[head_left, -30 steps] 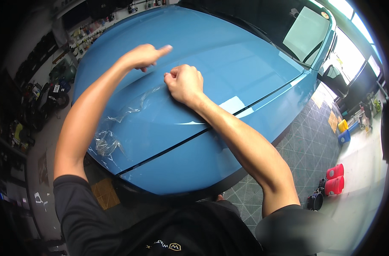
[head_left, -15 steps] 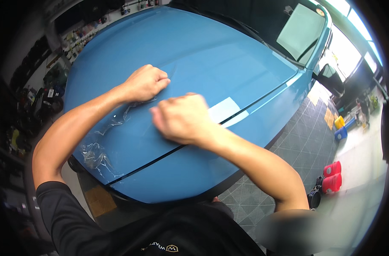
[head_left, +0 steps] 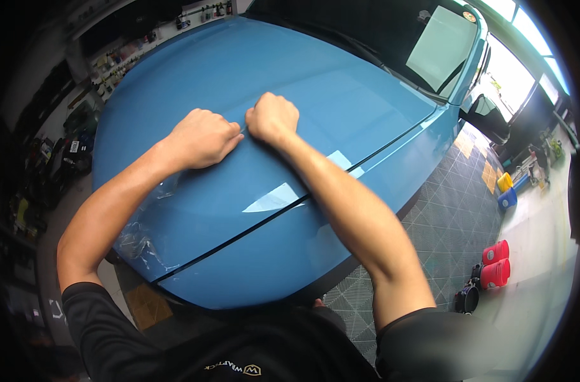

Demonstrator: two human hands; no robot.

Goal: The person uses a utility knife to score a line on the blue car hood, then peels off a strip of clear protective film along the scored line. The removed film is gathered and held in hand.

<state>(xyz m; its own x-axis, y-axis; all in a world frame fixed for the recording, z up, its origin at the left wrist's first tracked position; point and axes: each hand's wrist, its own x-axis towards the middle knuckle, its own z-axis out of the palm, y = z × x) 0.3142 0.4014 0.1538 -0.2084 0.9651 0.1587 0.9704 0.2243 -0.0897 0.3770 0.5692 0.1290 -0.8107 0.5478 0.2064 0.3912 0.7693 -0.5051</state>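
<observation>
A blue car hood [head_left: 341, 95] spreads beneath both my hands. Clear, thin film [head_left: 137, 245] lies crumpled over the hood's near left corner, and its wrinkles run up under my left forearm. My left hand [head_left: 204, 137] is closed in a pinch low above the middle of the hood, and the film seems to lead into it. Just right of it and slightly farther off, my right hand [head_left: 273, 118] is a fist with the thumb side toward the left. Whatever it grips is hidden by the fingers.
A dark gap separates the hood from the blue fender [head_left: 271, 261]. The windshield [head_left: 341, 25] rises at the far side. Red buckets [head_left: 495, 274] and a blue bin [head_left: 507, 199] stand on the right. Bottles [head_left: 112, 60] line shelves at the far left.
My right hand has moved away from me, up beside the left hand. My left hand has shifted slightly left and nearer. Both stay closed.
</observation>
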